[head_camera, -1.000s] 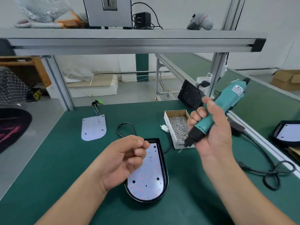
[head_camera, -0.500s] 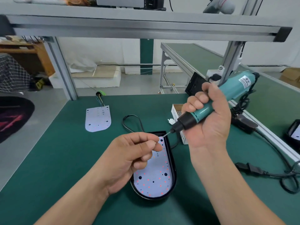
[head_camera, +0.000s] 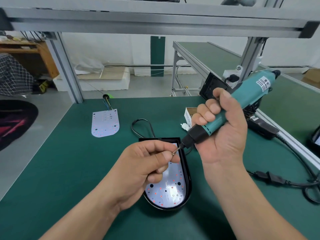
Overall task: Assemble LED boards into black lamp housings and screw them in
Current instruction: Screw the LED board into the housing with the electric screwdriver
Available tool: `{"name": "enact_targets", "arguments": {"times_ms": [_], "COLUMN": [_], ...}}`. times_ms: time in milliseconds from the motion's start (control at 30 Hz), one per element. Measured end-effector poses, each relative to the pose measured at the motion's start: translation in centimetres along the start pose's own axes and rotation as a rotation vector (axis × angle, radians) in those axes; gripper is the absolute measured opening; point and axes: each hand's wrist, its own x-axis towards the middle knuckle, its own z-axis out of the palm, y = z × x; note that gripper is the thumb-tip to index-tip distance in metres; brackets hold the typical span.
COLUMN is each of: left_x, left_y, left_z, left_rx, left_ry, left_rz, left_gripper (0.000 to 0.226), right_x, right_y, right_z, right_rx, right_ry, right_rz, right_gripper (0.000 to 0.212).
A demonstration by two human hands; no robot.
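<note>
A black lamp housing [head_camera: 188, 186] lies on the green mat in front of me with a white LED board [head_camera: 168, 191] seated inside it. My left hand [head_camera: 149, 163] hovers over the board's upper half and pinches a small screw [head_camera: 173, 153] between thumb and forefinger. My right hand [head_camera: 223, 134] grips a teal electric screwdriver [head_camera: 242, 103], tilted down to the left. Its bit tip meets the screw at my left fingertips. A second loose LED board [head_camera: 105, 122] with coloured wires lies further back on the left.
A cardboard box of screws [head_camera: 187, 115] sits behind my right hand, mostly hidden. A black cable [head_camera: 140, 127] loops behind the housing. A power adapter [head_camera: 261, 127] and thick cord [head_camera: 284, 181] lie at the right. Another black housing [head_camera: 213, 87] leans against the frame post.
The screwdriver has swung down and left from beside the screw box until its bit reaches the screw in my left fingers. My view has dropped closer to the housing.
</note>
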Motion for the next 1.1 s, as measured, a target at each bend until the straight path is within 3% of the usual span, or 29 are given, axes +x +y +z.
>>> {"name": "enact_targets", "arguments": {"times_ms": [533,833,1100], "left_x": [0.1,0.1,0.0], "left_y": [-0.3,-0.5,-0.1], "left_z": [0.2,0.3,0.2], "left_rx": [0.085,0.19,0.227], "left_ry": [0.083,0.135,0.084], "left_rz": [0.064,0.1,0.087], "left_gripper": [0.014,0.018,0.019], "right_x": [-0.2,0.1,0.2], "right_y": [0.1,1.0,1.2], "right_z": [-0.5,-1.7,-2.1], "right_rx": [-0.115,-0.054,-0.016], "right_ry": [-0.029,0.169,0.196], "right_rz": [-0.066,-0.004,0.017], "right_gripper": [0.006,0.008,0.006]}}
